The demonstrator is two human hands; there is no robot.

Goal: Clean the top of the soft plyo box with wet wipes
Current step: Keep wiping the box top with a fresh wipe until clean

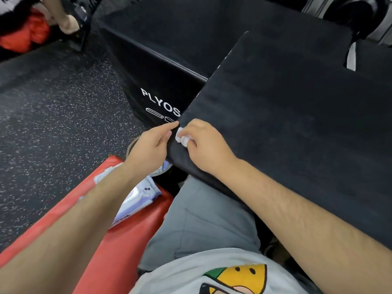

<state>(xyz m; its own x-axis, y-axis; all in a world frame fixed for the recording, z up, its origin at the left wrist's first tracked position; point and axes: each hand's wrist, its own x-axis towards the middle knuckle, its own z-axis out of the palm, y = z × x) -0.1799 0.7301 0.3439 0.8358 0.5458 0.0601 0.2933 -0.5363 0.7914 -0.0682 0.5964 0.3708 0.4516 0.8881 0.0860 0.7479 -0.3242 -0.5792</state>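
Grey shirt and grey shorts are filling the bottom of the head view, with both bare forearms reaching forward from there. The person is sitting on a red bench, and a pack of wipes is lying on it, right under the left forearm.

Up ahead, the right hand is working the near-left corner of the soft plyo box. Its fingers are curling tight around a scrunched white wet wipe and pressing it onto the black top, just inside the edge.

The left hand is sitting just beside it, index finger stretching out to the corner, the others folding under. I cannot tell whether it is pinching the edge or only touching it.

Beyond the corner, a second black box is showing white PLYOS lettering, and the speckled floor is spreading off to the left. Another person is partly showing at top left.

Now the risks. That wipe is balled up small, so each pass is likely covering only a thin strip, and the broad top could end up with missed patches. It is also riding right at the corner, so a firm push outward could send it over the side and out of the grip. And the left forearm is hovering over that pack, so a careless swing could knock it off the bench onto the floor.
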